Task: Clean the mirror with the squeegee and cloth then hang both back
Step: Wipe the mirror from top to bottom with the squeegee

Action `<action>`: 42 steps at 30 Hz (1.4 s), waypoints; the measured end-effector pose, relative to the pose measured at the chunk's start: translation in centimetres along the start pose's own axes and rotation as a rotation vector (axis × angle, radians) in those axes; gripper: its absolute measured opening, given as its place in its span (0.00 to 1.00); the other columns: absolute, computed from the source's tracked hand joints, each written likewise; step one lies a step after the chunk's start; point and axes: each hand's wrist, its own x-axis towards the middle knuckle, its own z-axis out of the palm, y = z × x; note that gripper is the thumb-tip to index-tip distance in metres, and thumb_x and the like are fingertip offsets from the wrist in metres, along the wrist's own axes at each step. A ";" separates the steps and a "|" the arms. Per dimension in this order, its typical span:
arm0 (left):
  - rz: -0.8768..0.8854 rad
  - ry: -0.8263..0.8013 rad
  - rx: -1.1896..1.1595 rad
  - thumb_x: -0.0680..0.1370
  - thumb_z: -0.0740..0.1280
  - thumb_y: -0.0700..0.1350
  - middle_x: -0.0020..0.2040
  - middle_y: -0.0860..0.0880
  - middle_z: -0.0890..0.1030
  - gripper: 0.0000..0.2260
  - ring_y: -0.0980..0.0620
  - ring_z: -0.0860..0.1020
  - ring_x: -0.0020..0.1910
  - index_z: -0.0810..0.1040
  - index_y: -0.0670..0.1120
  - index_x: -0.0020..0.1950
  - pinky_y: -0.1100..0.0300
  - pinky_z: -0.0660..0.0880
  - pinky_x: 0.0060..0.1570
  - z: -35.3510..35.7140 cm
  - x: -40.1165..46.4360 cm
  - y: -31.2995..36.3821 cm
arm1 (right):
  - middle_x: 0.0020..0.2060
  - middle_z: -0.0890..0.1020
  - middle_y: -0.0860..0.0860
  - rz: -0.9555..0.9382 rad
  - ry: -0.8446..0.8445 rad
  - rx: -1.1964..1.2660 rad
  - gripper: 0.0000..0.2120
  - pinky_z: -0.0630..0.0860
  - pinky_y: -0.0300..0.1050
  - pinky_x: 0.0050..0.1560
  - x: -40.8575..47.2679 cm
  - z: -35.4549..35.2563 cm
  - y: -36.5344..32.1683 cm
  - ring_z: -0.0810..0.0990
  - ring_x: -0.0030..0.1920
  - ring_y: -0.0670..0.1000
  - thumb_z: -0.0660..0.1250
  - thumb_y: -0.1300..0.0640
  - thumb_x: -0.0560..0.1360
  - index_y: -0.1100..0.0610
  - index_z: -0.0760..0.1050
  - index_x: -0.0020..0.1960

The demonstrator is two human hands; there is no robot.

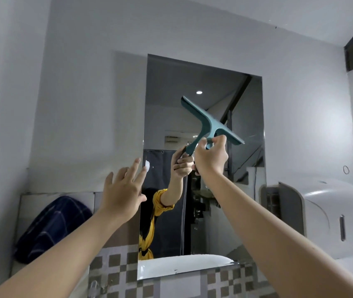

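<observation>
A tall frameless mirror (pixel 244 100) hangs on the white wall ahead. My right hand (pixel 211 158) is shut on the handle of a teal squeegee (pixel 209 121), whose blade slants across the mirror's middle, upper left to lower right. My left hand (pixel 123 191) is raised with fingers spread at the mirror's left edge and holds nothing. A dark blue checked cloth (pixel 50 227) hangs on the wall at the lower left, below and left of that hand. The mirror reflects my right hand, a yellow sleeve and the squeegee handle.
A white paper dispenser (pixel 322 216) is mounted right of the mirror. A small round hook (pixel 346 169) sits on the wall above it. Checkered tiles (pixel 115 267) run below the mirror. A white adhesive hook (pixel 147 165) shows at the mirror's left edge.
</observation>
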 end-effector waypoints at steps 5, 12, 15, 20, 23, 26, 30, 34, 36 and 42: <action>-0.069 -0.107 -0.049 0.69 0.70 0.58 0.76 0.46 0.57 0.45 0.43 0.61 0.71 0.46 0.51 0.75 0.43 0.63 0.66 0.1 -0.5 0.6 | 0.34 0.71 0.45 -0.030 -0.037 0.076 0.06 0.69 0.33 0.24 -2.1 1.5 -1.3 0.73 0.30 0.44 0.60 0.57 0.79 0.58 0.67 0.53; -0.109 -0.100 -0.067 0.68 0.69 0.61 0.75 0.45 0.59 0.45 0.43 0.63 0.69 0.44 0.56 0.75 0.42 0.66 0.63 0.5 -1.1 0.2 | 0.35 0.72 0.44 -0.165 -0.169 0.016 0.07 0.72 0.39 0.28 -4.9 3.6 -1.5 0.74 0.29 0.46 0.61 0.55 0.79 0.57 0.66 0.54; -0.104 -0.104 -0.053 0.65 0.72 0.60 0.72 0.44 0.64 0.46 0.41 0.68 0.66 0.47 0.56 0.74 0.40 0.70 0.59 0.9 -1.1 0.2 | 0.38 0.75 0.44 -0.263 -0.219 -0.062 0.07 0.72 0.39 0.29 -4.3 2.2 -0.1 0.75 0.30 0.44 0.62 0.55 0.78 0.56 0.68 0.54; -0.118 -0.097 -0.042 0.65 0.74 0.59 0.71 0.44 0.66 0.46 0.41 0.69 0.64 0.50 0.55 0.74 0.38 0.72 0.55 1.4 -1.2 0.2 | 0.25 0.73 0.45 -0.373 -0.264 -0.254 0.12 0.66 0.36 0.22 -2.4 -1.0 2.3 0.68 0.19 0.43 0.65 0.52 0.77 0.55 0.72 0.58; -0.127 -0.114 -0.046 0.67 0.72 0.59 0.73 0.44 0.62 0.45 0.41 0.67 0.67 0.48 0.55 0.75 0.38 0.70 0.57 1.1 -1.4 0.3 | 0.24 0.74 0.45 -0.430 -0.291 -0.298 0.13 0.62 0.34 0.22 -1.1 -2.5 2.6 0.70 0.18 0.39 0.66 0.52 0.76 0.55 0.73 0.59; -0.124 -0.113 -0.034 0.67 0.72 0.59 0.71 0.41 0.65 0.44 0.39 0.69 0.64 0.51 0.53 0.75 0.38 0.73 0.54 0.9 -1.7 0.4 | 0.33 0.79 0.44 -0.503 -0.293 -0.352 0.15 0.69 0.39 0.26 0.5 -3.5 2.7 0.70 0.21 0.42 0.67 0.51 0.75 0.54 0.74 0.60; -0.085 -0.113 0.006 0.65 0.72 0.62 0.69 0.40 0.69 0.43 0.37 0.73 0.60 0.56 0.52 0.74 0.40 0.76 0.48 1.4 -2.8 -0.1 | 0.30 0.77 0.43 -0.585 -0.319 -0.440 0.15 0.75 0.47 0.28 2.8 -5.2 3.2 0.73 0.24 0.49 0.68 0.50 0.75 0.52 0.75 0.60; -0.085 -0.122 -0.021 0.65 0.69 0.65 0.72 0.40 0.65 0.45 0.37 0.71 0.64 0.50 0.56 0.75 0.39 0.74 0.52 1.9 -3.4 -0.3 | 0.28 0.78 0.52 -0.663 -0.306 -0.526 0.14 0.69 0.42 0.28 5.3 -7.5 4.3 0.70 0.24 0.50 0.68 0.50 0.75 0.50 0.76 0.60; -0.100 -0.129 -0.042 0.67 0.68 0.65 0.74 0.41 0.60 0.45 0.37 0.67 0.67 0.44 0.58 0.74 0.38 0.71 0.55 2.2 -3.5 -0.1 | 0.27 0.78 0.52 -0.684 -0.294 -0.558 0.13 0.71 0.44 0.27 6.4 -8.8 4.8 0.69 0.24 0.50 0.68 0.50 0.75 0.50 0.77 0.59; -0.133 -0.140 -0.123 0.70 0.63 0.65 0.77 0.46 0.47 0.43 0.39 0.56 0.73 0.34 0.63 0.71 0.36 0.65 0.62 2.8 -3.8 0.0 | 0.26 0.77 0.53 -0.698 -0.313 -0.583 0.12 0.71 0.44 0.28 8.8 -11.7 6.0 0.70 0.24 0.54 0.68 0.48 0.74 0.48 0.78 0.56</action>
